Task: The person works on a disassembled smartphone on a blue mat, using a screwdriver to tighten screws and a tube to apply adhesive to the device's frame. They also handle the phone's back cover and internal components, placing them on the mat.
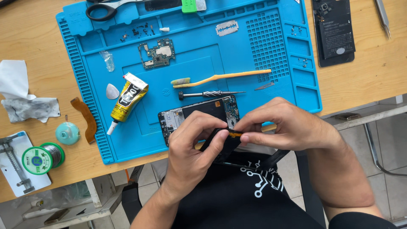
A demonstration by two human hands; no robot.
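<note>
Both hands, left (193, 140) and right (282, 127), pinch a black part (227, 142); behind: opened phone (197, 114), screwdriver (210, 94), toothbrush (220, 77), glue tube (127, 101), blue mat (254, 55).

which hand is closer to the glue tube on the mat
Left. The left hand is just right of and below the yellow glue tube, with the opened phone frame between them. The right hand is further right, beyond the left hand.

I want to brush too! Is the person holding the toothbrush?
No, the orange toothbrush lies on the blue mat, away from both hands.
</note>
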